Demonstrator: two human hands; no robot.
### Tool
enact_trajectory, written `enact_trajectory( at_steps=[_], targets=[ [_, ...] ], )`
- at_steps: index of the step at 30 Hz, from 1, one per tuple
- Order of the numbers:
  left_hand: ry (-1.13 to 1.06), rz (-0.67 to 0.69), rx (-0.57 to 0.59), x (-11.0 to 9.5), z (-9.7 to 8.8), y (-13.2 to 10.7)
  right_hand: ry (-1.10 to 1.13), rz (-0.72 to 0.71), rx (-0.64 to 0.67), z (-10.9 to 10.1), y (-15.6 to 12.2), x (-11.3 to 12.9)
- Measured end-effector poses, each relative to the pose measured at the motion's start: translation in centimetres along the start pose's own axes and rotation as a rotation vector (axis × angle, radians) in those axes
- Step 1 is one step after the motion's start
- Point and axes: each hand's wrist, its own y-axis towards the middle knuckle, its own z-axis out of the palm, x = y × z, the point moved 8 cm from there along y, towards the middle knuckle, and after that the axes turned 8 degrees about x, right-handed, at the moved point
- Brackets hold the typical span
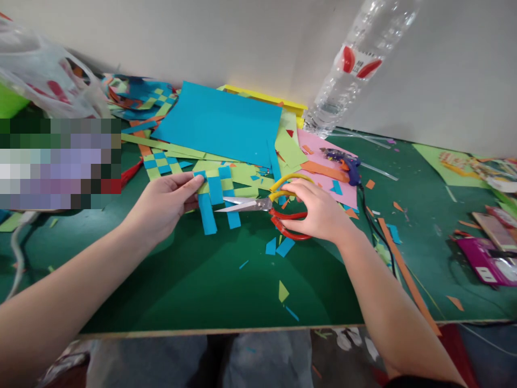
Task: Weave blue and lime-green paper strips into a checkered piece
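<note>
My left hand pinches a small woven piece of blue and light green paper strips between thumb and fingers. Loose blue ends hang down from its lower edge. In my right hand is a pair of scissors with one yellow and one red handle loop. The blades are parted and point left, their tips at the hanging blue strips; I cannot tell whether they touch. Blue offcuts lie on the green tabletop beneath the scissors.
Behind my hands lies a large blue sheet on green strips. A blue glue gun rests on pink paper. A clear plastic bottle stands near the wall, a plastic bag at left. A purple box is at right.
</note>
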Motion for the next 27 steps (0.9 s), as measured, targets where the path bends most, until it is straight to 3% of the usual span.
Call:
enact_trajectory(
  at_steps=[16,27],
  targets=[
    [-0.023,-0.050,0.009,0.01,0.54,-0.36,0.066,-0.014,-0.010,0.01,0.01,-0.15],
    [-0.211,-0.046,0.070,0.43,0.51,-0.02,-0.021,-0.017,-0.097,-0.64,-0.09,-0.32]
  ],
)
